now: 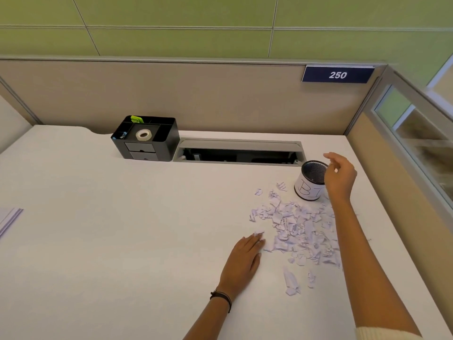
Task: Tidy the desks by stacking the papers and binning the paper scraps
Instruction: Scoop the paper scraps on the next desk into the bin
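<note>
The left hand (241, 260) is laid flat, fingers straight, on the smooth desk (122, 217), touching the heap of thin, torn paper scraps (296, 227) beside the bin (309, 186). The right hand (340, 176) is held at that small round mesh bin's rim; whether anything is pinched cannot be told. The light bin could be tipped by a nudge, and scraps scattered.

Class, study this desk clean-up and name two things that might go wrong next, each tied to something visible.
The bin is small, and the right hand hangs at its rim: a knock may tip it. The scraps are many and loose, and the open cable slot lies close behind the bin: stray bits might drop in.
</note>
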A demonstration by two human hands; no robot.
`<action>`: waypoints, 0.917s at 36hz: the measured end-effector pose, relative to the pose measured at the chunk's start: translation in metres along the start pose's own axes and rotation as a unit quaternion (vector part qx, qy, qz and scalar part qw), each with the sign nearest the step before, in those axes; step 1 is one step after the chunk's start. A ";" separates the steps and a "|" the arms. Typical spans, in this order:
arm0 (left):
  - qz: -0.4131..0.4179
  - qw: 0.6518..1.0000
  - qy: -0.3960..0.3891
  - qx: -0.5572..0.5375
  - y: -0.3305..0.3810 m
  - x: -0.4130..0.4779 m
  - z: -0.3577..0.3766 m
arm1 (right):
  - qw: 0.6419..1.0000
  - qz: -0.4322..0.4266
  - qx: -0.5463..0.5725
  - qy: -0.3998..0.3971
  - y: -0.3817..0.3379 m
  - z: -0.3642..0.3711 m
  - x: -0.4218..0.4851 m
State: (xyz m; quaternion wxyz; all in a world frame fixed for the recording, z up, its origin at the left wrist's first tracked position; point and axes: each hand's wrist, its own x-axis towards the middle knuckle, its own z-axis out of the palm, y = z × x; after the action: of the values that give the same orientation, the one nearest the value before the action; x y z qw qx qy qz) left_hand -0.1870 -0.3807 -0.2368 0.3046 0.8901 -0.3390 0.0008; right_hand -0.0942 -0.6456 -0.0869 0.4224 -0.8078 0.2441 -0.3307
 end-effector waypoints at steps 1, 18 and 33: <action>0.000 1.000 0.000 0.001 0.000 0.000 0.000 | 1.000 -0.020 0.007 0.010 -0.001 -0.001 -0.005; 0.000 1.000 -0.004 0.008 -0.001 0.000 0.001 | 0.946 -0.099 -0.121 -0.283 0.062 0.014 -0.116; 0.001 1.000 -0.002 0.008 -0.001 -0.001 0.001 | 0.933 -0.072 -0.188 -0.297 0.069 0.020 -0.127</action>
State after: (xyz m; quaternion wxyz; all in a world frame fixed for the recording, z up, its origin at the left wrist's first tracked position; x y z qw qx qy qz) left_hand -0.1870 -0.3804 -0.2388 0.2970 0.8921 -0.3405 0.0015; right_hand -0.1714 -0.5854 -0.1959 0.2908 -0.9493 0.1068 -0.0530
